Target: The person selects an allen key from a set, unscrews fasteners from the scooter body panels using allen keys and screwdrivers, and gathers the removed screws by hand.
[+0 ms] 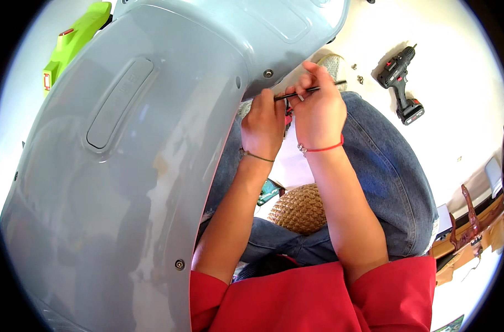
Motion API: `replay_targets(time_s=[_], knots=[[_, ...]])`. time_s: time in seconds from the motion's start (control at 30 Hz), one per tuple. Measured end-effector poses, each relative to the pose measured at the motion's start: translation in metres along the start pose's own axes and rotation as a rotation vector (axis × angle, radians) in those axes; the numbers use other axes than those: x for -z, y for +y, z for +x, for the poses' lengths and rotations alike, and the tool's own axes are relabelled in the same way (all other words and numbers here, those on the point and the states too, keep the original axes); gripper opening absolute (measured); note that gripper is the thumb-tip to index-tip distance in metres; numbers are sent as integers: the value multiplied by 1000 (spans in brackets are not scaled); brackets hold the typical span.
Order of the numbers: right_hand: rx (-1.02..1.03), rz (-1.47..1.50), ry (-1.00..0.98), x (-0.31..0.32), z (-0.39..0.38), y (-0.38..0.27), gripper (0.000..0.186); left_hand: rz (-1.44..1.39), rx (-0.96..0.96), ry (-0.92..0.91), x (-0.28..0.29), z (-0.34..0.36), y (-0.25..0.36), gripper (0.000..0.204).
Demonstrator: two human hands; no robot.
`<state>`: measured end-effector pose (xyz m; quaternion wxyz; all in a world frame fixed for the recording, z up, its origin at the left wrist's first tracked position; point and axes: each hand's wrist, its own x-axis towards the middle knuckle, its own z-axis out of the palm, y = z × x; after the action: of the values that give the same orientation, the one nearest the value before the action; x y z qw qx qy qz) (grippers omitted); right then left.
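A thin black rod [338,83] runs between my two hands, close to the near right edge of a large grey-blue glossy plastic body shell [169,193]. My right hand [320,108] pinches the rod between its fingers, and its right end sticks out past the hand. At the other end of the rod, my left hand [263,122] has its fingers curled closed around the tip. Something red and black [288,118] shows partly below the hands; its kind is hidden. On the shell beside them sits a screw [268,73] in a recess, with a bare hole [238,82] near it.
A black cordless drill [397,83] lies on the pale floor to the right, near several small screws [360,79]. Another screw [179,264] sits in the shell's lower edge. A bright green plastic part [75,44] stands at far left. A woven stool [299,209] is under me.
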<state>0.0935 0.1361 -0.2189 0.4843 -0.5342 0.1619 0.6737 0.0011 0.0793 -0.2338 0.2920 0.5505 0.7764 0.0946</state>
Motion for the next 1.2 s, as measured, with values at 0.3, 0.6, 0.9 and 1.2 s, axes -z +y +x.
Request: replay_targets(time_s=[0.3, 0.6, 0.9, 1.2], knots=[[-167, 445, 37, 23, -7, 16, 23, -529, 357, -98, 7, 9, 15, 19], [-258, 443, -49, 56, -16, 77, 27, -564, 294, -11, 5, 11, 2, 24], [-270, -31, 177, 58, -21, 85, 29, -630, 432, -112, 15, 19, 17, 27], [307, -1000, -136, 38, -18, 46, 23, -745, 456, -127, 11, 24, 15, 30]])
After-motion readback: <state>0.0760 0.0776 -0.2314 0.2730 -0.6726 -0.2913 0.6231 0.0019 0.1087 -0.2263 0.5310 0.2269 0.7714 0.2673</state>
